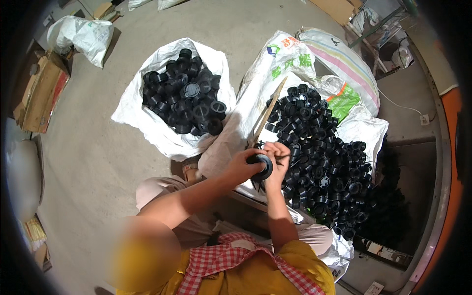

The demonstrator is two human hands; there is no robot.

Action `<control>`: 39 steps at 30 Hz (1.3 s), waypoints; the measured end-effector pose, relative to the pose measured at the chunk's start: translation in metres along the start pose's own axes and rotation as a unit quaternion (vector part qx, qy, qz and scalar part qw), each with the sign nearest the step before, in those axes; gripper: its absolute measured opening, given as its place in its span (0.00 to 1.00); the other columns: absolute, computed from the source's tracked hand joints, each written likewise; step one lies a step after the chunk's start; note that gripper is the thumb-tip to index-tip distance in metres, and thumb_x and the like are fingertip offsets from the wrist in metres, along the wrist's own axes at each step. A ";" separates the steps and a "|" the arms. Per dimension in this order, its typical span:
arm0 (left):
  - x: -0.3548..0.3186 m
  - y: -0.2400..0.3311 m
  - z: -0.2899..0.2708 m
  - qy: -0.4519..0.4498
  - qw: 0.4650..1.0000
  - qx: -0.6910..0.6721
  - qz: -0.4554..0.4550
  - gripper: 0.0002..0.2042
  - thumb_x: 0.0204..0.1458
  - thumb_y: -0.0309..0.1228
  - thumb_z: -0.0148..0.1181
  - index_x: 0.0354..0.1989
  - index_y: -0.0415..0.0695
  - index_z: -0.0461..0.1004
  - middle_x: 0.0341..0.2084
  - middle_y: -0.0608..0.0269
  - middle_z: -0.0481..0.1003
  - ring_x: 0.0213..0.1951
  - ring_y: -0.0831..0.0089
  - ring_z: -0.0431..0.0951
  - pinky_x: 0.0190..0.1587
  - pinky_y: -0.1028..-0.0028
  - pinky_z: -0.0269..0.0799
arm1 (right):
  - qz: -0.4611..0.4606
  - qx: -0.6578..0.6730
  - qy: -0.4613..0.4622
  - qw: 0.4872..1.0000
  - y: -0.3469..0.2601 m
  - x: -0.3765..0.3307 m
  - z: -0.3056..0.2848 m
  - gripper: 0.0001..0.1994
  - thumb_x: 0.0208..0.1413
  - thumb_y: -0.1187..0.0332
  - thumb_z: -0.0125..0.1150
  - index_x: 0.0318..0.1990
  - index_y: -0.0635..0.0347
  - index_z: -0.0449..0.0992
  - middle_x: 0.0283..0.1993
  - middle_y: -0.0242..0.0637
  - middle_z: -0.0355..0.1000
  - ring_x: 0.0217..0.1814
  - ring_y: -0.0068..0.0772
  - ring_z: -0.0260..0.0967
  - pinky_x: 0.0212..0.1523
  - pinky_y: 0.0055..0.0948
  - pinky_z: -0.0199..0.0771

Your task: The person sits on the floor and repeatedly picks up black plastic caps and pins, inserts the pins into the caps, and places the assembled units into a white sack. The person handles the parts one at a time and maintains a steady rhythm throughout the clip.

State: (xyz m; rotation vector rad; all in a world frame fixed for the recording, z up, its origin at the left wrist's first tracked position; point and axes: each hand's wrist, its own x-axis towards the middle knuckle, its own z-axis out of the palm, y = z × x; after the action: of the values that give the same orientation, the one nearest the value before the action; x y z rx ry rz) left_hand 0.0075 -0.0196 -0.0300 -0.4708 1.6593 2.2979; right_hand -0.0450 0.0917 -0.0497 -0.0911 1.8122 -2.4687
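My left hand [243, 167] is closed around a black round plastic cap [267, 169] with a raised rim, held in front of my knees. Close against the cap's far right side is my right hand [278, 160], its fingers curled; what they pinch, if anything, is hidden. Small dark slivers [259, 145] show by the fingertips. A pointed wooden stick [269, 113] slants away from just beyond my hands. To the right, a big heap of similar black plastic parts [319, 147] lies on white woven sacking [364, 130].
An open white sack [132, 115] holding many black caps [184, 93] stands on the floor at left of centre. A full striped sack [339, 61] sits behind the heap. Cardboard boxes [51, 93] and a white bag [93, 37] are at the far left. An orange edge [445, 162] runs down the right.
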 end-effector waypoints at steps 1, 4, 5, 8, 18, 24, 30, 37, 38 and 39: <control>0.006 0.007 -0.002 0.027 0.989 0.145 0.026 0.19 0.49 0.28 0.62 0.51 0.42 0.72 0.49 0.57 0.70 0.51 0.66 0.71 0.49 0.68 0.69 | 0.014 -0.014 -0.015 1.000 0.019 0.005 -0.007 0.08 0.57 0.80 0.49 0.43 0.64 0.67 0.40 0.37 0.71 0.39 0.22 0.68 0.45 0.21 0.68; -0.003 0.040 -0.011 0.137 0.884 0.413 0.174 0.17 0.42 0.23 0.64 0.44 0.41 0.75 0.41 0.50 0.71 0.46 0.58 0.73 0.48 0.65 0.69 | 0.068 -0.149 0.037 0.986 0.069 0.029 -0.025 0.08 0.55 0.82 0.50 0.42 0.65 0.70 0.33 0.34 0.73 0.34 0.24 0.69 0.42 0.22 0.69; 0.001 0.045 -0.021 0.182 0.883 0.364 0.234 0.20 0.37 0.22 0.66 0.44 0.43 0.76 0.38 0.47 0.69 0.43 0.52 0.72 0.48 0.64 0.68 | -0.004 -0.267 0.054 0.962 0.089 0.042 -0.036 0.07 0.55 0.81 0.51 0.40 0.66 0.72 0.33 0.35 0.73 0.34 0.26 0.69 0.41 0.24 0.69; 0.012 0.071 -0.064 0.383 0.780 0.413 0.272 0.38 0.33 0.22 0.71 0.59 0.50 0.64 0.58 0.41 0.57 0.58 0.43 0.58 0.58 0.55 0.59 | -0.199 -0.492 0.052 0.846 0.096 0.092 -0.065 0.04 0.55 0.77 0.56 0.35 0.68 0.76 0.32 0.45 0.72 0.36 0.42 0.70 0.41 0.33 0.71; 0.013 0.062 -0.036 0.217 0.807 0.514 0.195 0.41 0.37 0.36 0.71 0.63 0.45 0.58 0.65 0.35 0.43 0.65 0.34 0.44 0.64 0.48 0.47 | 0.063 -0.815 -0.098 0.568 0.136 0.157 -0.149 0.30 0.54 0.62 0.58 0.63 0.60 0.57 0.52 0.50 0.69 0.54 0.52 0.66 0.53 0.45 0.66; 0.025 0.034 -0.028 0.100 0.915 0.345 0.185 0.31 0.46 0.37 0.65 0.58 0.38 0.62 0.56 0.36 0.62 0.60 0.44 0.60 0.61 0.60 0.57 | 0.018 -0.613 -0.036 0.789 0.073 0.125 -0.134 0.29 0.51 0.76 0.60 0.62 0.60 0.62 0.51 0.45 0.70 0.49 0.41 0.71 0.48 0.37 0.70; 0.019 0.044 0.010 -0.014 0.995 -0.092 -0.048 0.35 0.51 0.40 0.61 0.64 0.42 0.52 0.47 0.49 0.69 0.39 0.59 0.77 0.36 0.64 0.78 | -0.233 -0.483 -0.101 0.838 -0.049 0.002 -0.074 0.32 0.49 0.81 0.58 0.65 0.61 0.58 0.39 0.38 0.69 0.43 0.36 0.64 0.49 0.32 0.64; 0.008 0.032 0.014 -0.121 0.981 -0.155 0.003 0.28 0.46 0.22 0.60 0.57 0.41 0.57 0.35 0.55 0.70 0.27 0.68 0.78 0.30 0.70 0.81 | -0.072 -0.438 -0.233 0.866 -0.091 -0.020 -0.067 0.13 0.48 0.75 0.65 0.42 0.63 0.75 0.41 0.41 0.68 0.42 0.34 0.69 0.41 0.26 0.69; 0.007 0.028 0.012 -0.153 0.976 -0.156 -0.019 0.28 0.44 0.22 0.61 0.56 0.39 0.58 0.36 0.56 0.70 0.30 0.67 0.79 0.32 0.70 0.81 | -0.092 -0.441 -0.226 0.863 -0.090 -0.022 -0.067 0.11 0.47 0.75 0.66 0.40 0.63 0.75 0.41 0.41 0.68 0.40 0.34 0.69 0.40 0.26 0.70; 0.006 0.025 0.013 -0.147 0.978 -0.148 -0.015 0.27 0.44 0.23 0.61 0.55 0.40 0.60 0.36 0.57 0.71 0.32 0.69 0.78 0.33 0.70 0.81 | -0.111 -0.446 -0.220 0.861 -0.090 -0.024 -0.066 0.10 0.46 0.75 0.67 0.37 0.64 0.75 0.40 0.41 0.69 0.39 0.35 0.70 0.39 0.26 0.70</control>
State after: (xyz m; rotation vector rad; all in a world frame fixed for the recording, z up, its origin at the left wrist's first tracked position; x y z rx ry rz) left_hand -0.0097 -0.0150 -0.0068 -0.1972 1.1717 2.4609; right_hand -0.0300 0.1832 0.0163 -0.8629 2.5896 -1.2917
